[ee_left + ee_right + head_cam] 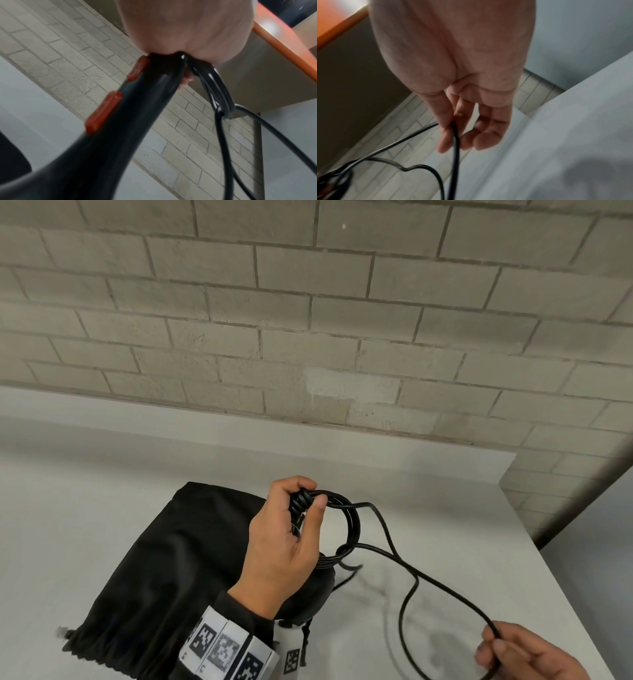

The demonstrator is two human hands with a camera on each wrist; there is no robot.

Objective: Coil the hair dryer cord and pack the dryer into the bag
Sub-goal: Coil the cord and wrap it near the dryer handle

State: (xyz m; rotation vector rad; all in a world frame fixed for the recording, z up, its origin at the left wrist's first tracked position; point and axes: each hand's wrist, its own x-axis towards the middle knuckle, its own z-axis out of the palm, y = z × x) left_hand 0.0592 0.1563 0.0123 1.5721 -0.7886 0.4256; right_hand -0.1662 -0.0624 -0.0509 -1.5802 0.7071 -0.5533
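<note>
My left hand (284, 539) grips the handle of the black hair dryer (109, 129), which has red switches (103, 112), together with several coiled loops of its black cord (352, 525). The dryer's body hangs below the hand, mostly hidden in the head view. From the coil a loose length of cord (442, 583) runs down to the right. There my right hand (513, 652) pinches the cord (456, 148) between thumb and fingers. A black drawstring bag (164, 570) lies flat on the white table (445, 508), under and left of my left hand.
A grey brick wall (308, 320) runs along the table's far edge. The table's right edge (548, 559) is close to my right hand. A white tag with a printed marker (291, 645) hangs near the bag's drawstring.
</note>
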